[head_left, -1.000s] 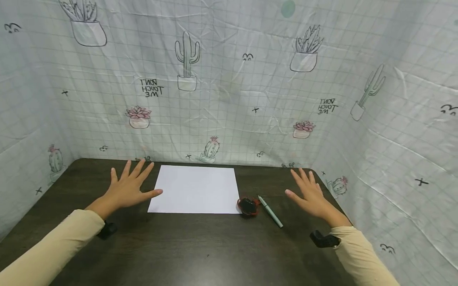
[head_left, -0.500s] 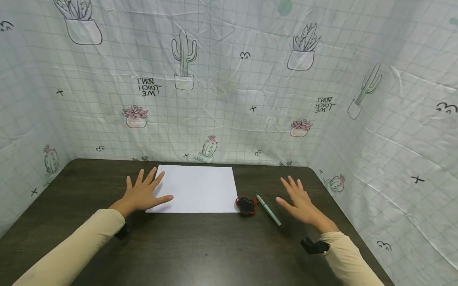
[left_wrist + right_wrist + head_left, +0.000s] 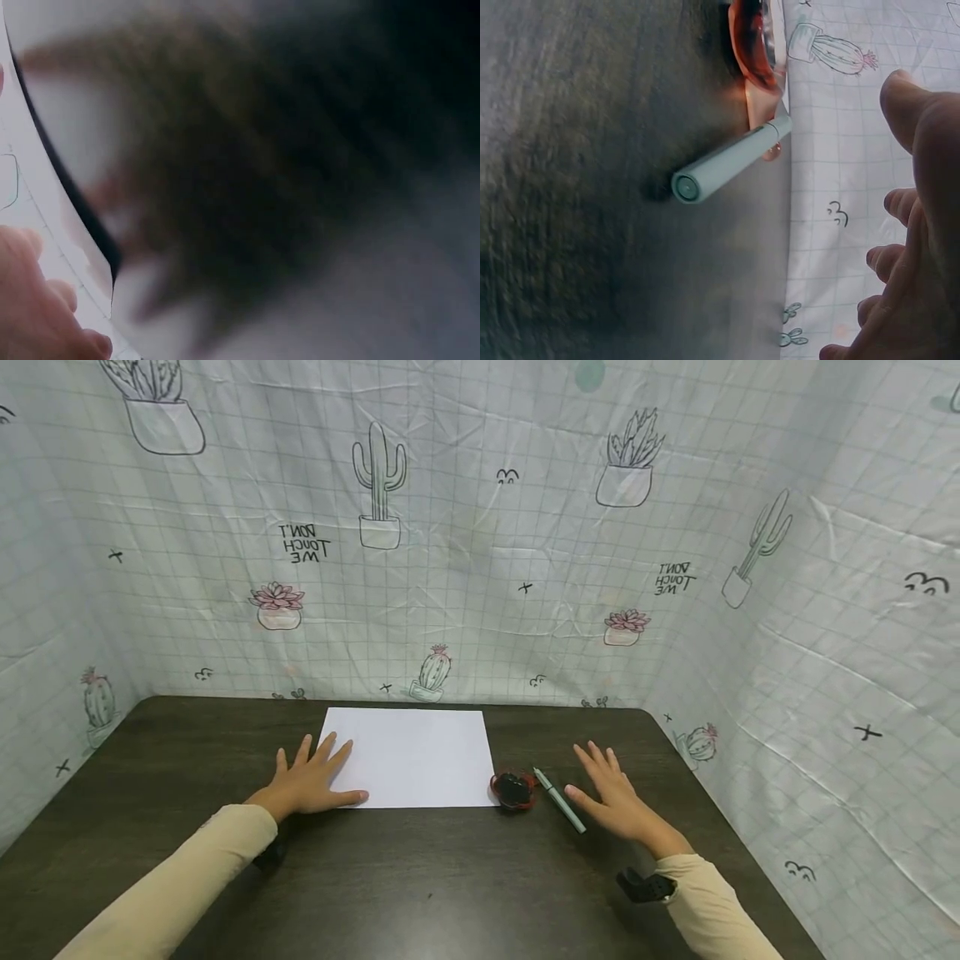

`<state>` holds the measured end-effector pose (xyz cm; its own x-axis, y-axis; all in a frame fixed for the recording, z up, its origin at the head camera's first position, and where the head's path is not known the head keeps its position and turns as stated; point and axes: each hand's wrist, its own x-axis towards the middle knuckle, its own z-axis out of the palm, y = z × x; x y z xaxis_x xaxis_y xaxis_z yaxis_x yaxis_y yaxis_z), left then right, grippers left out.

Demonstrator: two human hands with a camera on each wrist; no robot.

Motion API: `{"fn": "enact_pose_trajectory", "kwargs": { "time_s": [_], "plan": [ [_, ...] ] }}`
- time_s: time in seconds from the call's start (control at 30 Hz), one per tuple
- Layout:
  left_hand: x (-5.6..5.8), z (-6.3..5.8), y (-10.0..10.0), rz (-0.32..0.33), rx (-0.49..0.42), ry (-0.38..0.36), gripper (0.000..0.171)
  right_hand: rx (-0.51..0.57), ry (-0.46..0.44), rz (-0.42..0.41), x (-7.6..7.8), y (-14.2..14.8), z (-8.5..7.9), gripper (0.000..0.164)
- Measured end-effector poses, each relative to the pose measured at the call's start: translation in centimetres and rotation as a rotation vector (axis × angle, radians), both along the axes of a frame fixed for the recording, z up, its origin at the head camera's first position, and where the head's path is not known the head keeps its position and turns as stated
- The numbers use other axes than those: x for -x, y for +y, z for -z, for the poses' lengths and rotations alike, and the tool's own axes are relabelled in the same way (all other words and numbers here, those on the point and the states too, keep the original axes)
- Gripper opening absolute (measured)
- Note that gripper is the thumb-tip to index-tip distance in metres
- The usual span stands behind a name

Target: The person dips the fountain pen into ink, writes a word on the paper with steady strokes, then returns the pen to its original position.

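A sheet of white paper (image 3: 420,760) lies near the far side of the dark table. My left hand (image 3: 311,781) is spread over its left edge, fingers straight and thumb pointing right; the left wrist view shows fingers (image 3: 37,300) at its left edge. At the paper's lower right corner sits a small glossy black and translucent red thing (image 3: 514,790), whose kind I cannot tell. Just right of it, a pale green pen (image 3: 731,161) lies slantwise. My right hand (image 3: 618,797) hovers to the right of the pen, fingers extended and holding nothing.
Behind the dark tabletop (image 3: 450,893) hangs a white grid-patterned cloth (image 3: 465,568) with printed cacti, which also covers both sides. Black bands with cameras (image 3: 647,887) sit at the wrists. A dark blur covers much of the left wrist view.
Both hands have lowered and drawn inward: the left moved right and down over the paper's edge, the right moved left and down towards the pen. Paper, pen and red-black thing stay in place.
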<state>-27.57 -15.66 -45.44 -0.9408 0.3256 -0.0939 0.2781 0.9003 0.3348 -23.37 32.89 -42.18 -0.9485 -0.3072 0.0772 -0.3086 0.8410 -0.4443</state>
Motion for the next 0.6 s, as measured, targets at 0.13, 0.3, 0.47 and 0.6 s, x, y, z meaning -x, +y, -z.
{"fn": "enact_pose_trajectory", "kwargs": {
  "time_s": [0.13,0.3,0.47,0.6],
  "plan": [
    [0.2,0.48,-0.12,0.011,-0.009,-0.023,0.106,0.004,0.0,-0.005,-0.05,-0.26,0.46,0.072],
    [0.43,0.84,-0.19,0.009,0.024,-0.065,0.106,0.026,-0.018,-0.016,-0.14,-0.63,0.75,0.072],
    [0.21,0.36,0.01,0.008,0.017,-0.104,0.103,0.056,-0.052,-0.016,-0.11,-0.8,0.94,0.072],
    [-0.06,0.0,0.15,0.011,0.019,-0.117,0.101,0.074,-0.081,-0.012,-0.07,-0.91,1.03,0.072]
  ]
}}
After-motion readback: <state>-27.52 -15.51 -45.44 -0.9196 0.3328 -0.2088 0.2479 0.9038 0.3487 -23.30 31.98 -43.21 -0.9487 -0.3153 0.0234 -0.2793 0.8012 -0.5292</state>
